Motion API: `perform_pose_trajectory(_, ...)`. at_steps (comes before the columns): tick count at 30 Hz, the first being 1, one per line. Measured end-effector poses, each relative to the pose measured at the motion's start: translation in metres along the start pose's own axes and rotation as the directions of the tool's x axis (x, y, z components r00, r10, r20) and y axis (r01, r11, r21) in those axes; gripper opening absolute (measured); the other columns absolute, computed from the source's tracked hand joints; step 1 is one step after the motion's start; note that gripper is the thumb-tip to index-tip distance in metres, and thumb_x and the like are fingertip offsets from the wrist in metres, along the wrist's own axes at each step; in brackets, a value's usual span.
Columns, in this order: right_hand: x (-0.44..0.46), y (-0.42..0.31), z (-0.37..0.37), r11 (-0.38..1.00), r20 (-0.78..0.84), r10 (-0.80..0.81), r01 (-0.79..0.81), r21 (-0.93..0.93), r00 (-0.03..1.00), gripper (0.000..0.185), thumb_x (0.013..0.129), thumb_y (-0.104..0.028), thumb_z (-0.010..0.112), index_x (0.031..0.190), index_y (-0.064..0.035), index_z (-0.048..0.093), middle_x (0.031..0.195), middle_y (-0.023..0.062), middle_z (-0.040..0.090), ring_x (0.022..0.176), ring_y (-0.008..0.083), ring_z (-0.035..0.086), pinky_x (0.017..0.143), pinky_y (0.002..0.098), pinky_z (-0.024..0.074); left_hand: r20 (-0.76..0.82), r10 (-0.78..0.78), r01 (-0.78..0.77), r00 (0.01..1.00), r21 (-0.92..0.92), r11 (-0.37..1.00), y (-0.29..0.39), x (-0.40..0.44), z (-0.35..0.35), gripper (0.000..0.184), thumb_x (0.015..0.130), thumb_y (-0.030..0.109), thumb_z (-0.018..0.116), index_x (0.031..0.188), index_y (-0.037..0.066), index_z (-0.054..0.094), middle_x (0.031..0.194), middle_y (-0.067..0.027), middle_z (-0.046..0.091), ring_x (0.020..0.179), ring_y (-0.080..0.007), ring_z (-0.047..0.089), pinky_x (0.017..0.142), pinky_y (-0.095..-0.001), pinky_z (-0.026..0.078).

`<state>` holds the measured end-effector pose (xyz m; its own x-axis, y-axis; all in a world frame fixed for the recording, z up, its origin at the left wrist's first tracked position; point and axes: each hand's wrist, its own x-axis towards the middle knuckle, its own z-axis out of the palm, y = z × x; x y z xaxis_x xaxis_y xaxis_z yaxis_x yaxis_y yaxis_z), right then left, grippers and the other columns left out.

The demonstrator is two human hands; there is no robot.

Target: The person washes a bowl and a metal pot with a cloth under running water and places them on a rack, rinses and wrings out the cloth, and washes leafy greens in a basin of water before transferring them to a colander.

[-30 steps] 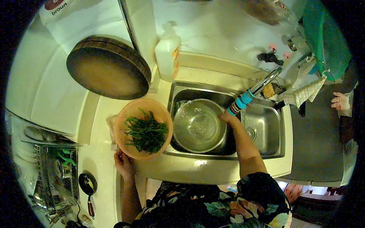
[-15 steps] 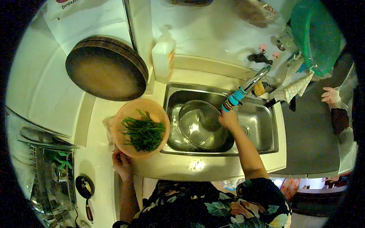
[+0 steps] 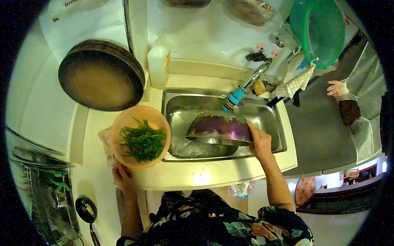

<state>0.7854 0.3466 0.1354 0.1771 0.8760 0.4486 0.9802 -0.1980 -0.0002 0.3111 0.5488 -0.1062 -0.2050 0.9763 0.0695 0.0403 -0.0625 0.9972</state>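
Note:
My right hand (image 3: 261, 141) grips the rim of a metal basin (image 3: 223, 128), which is tipped on its side over the left sink bowl (image 3: 174, 107), its purplish outer wall facing up. Water lies in the sink below it. My left hand (image 3: 124, 176) is at the lower left edge of an orange basket (image 3: 119, 149) on the counter; its fingers are partly hidden in shadow. Green leafy vegetables (image 3: 142, 141) lie in the basket. Above the basin hangs the faucet (image 3: 242, 92) with its blue-banded nozzle.
A round wooden board (image 3: 100, 76) leans behind the basket, beside a white bottle (image 3: 159, 65). A small pan (image 3: 86, 209) and a dish rack (image 3: 51, 201) are at the left. Cloths (image 3: 301, 78) and a green basket (image 3: 318, 33) hang at the right, near another person's gloved hand (image 3: 337, 88).
The basin was upright with water in it and is now tipped over. My right hand has moved from beside the faucet nozzle to the basin's right rim. The view has shifted rightward.

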Motion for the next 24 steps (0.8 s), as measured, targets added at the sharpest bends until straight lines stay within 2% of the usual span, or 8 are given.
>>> perform_pose_trajectory(1, -0.001, 0.000, -0.011, 1.000, -0.026, -0.011, 0.011, 0.014, 1.000, 0.080, 0.058, 0.005, 0.066, 0.134, -0.0137, 0.048, 0.074, 0.0142, 0.060, 0.065, 0.0321, 0.061, 0.057, 0.0407, 0.0496, 0.031, 0.015, -0.013, 0.999, -0.035, 0.999, 0.058, -0.007, 0.013, 0.015, 0.099, 0.019, 0.046, 0.100, 0.006, 0.052, 0.074, 0.0021, 0.049, 0.059, -0.0051, 0.042, 0.049, -0.0204, 0.037)
perform_pose_trajectory(3, -0.008, 0.007, -0.021, 1.000, 0.030, 0.018, -0.017, -0.021, 0.999, 0.080, 0.058, 0.007, 0.065, 0.134, -0.0121, 0.048, 0.075, 0.0136, 0.060, 0.066, 0.0321, 0.061, 0.058, 0.0406, 0.0493, 0.012, 0.070, -0.070, 0.997, -0.025, 0.997, 0.078, -0.013, 0.016, 0.017, 0.100, 0.022, 0.044, 0.101, 0.006, 0.052, 0.076, 0.0015, 0.051, 0.059, -0.0049, 0.043, 0.050, -0.0202, 0.037)
perform_pose_trajectory(7, -0.015, 0.018, -0.040, 0.994, -0.031, -0.107, 0.106, -0.035, 0.994, 0.075, 0.058, 0.006, 0.066, 0.130, -0.0109, 0.053, 0.073, 0.0108, 0.059, 0.065, 0.0292, 0.060, 0.058, 0.0386, 0.0482, -0.101, 0.209, -0.199, 0.973, 0.104, 0.974, 0.082, -0.031, 0.012, 0.020, 0.101, 0.022, 0.042, 0.106, 0.006, 0.052, 0.088, -0.0012, 0.056, 0.060, -0.0052, 0.044, 0.052, -0.0202, 0.040)
perform_pose_trajectory(14, -0.041, 0.065, -0.059, 0.985, -0.033, -0.158, 0.156, -0.070, 0.987, 0.067, 0.061, 0.005, 0.065, 0.126, -0.0080, 0.057, 0.065, 0.0084, 0.052, 0.057, 0.0249, 0.054, 0.052, 0.0355, 0.0453, -0.098, 0.141, -0.140, 0.985, 0.022, 0.990, 0.104, -0.093, -0.002, 0.018, 0.100, 0.014, 0.043, 0.113, 0.004, 0.052, 0.099, -0.0051, 0.058, 0.063, -0.0075, 0.047, 0.055, -0.0220, 0.041)
perform_pose_trajectory(17, -0.051, 0.095, -0.066, 0.986, -0.083, -0.152, 0.145, -0.084, 0.985, 0.065, 0.062, 0.006, 0.065, 0.126, -0.0079, 0.057, 0.066, 0.0087, 0.054, 0.057, 0.0239, 0.055, 0.052, 0.0342, 0.0455, -0.083, 0.255, -0.228, 0.963, 0.250, 0.941, 0.123, -0.118, 0.007, 0.019, 0.100, 0.012, 0.043, 0.114, 0.003, 0.051, 0.100, -0.0065, 0.058, 0.063, -0.0076, 0.045, 0.055, -0.0217, 0.041)
perform_pose_trajectory(19, -0.062, 0.126, -0.062, 0.983, -0.149, -0.172, 0.161, -0.088, 0.974, 0.066, 0.062, 0.006, 0.065, 0.126, -0.0081, 0.058, 0.067, 0.0092, 0.055, 0.058, 0.0238, 0.056, 0.052, 0.0337, 0.0461, -0.145, 0.124, -0.096, 0.982, 0.188, 0.977, 0.116, -0.131, 0.005, 0.018, 0.099, 0.012, 0.044, 0.114, 0.003, 0.051, 0.101, -0.0066, 0.058, 0.063, -0.0076, 0.045, 0.053, -0.0210, 0.040)
perform_pose_trajectory(20, -0.066, 0.137, -0.063, 0.987, -0.174, -0.143, 0.129, -0.092, 0.974, 0.066, 0.062, 0.007, 0.065, 0.126, -0.0093, 0.057, 0.068, 0.0090, 0.055, 0.059, 0.0240, 0.056, 0.052, 0.0338, 0.0463, -0.170, 0.056, -0.030, 0.984, 0.153, 0.988, 0.113, -0.137, 0.004, 0.018, 0.099, 0.011, 0.044, 0.114, 0.003, 0.050, 0.101, -0.0066, 0.058, 0.063, -0.0076, 0.045, 0.053, -0.0206, 0.039)
perform_pose_trajectory(24, -0.082, 0.184, -0.055, 0.985, -0.175, 0.048, -0.075, -0.152, 0.983, 0.063, 0.066, 0.005, 0.063, 0.126, -0.0116, 0.057, 0.075, 0.0105, 0.060, 0.066, 0.0292, 0.060, 0.060, 0.0372, 0.0491, -0.156, 0.134, -0.122, 0.979, 0.086, 0.989, 0.120, -0.165, 0.009, 0.016, 0.098, 0.011, 0.046, 0.113, 0.004, 0.050, 0.103, -0.0060, 0.057, 0.062, -0.0069, 0.044, 0.051, -0.0195, 0.038)
